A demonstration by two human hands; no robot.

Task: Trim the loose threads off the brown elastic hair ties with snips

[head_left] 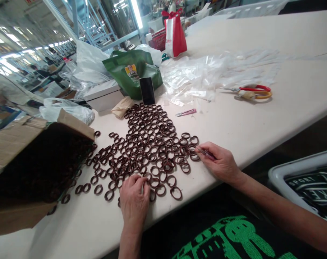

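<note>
Several dark brown rings [150, 144] lie spread in a broad patch on the white table [260, 122]. My left hand [134, 200] rests at the near edge of the patch, fingers curled down onto rings near the table's front edge. My right hand [220, 162] lies at the right edge of the patch, pinching a small pinkish tool [206, 153] whose tip points at the nearest rings. What lies under my left fingers is hidden.
An open cardboard box [31, 158] full of the same rings lies on its side at left. Behind the patch stand a black phone [147, 90], a green bag [131, 72], a white box [102, 95], pink snips [186, 112], clear plastic bags [214, 73], red-handled scissors [253, 91], a red-and-white bag [175, 34].
</note>
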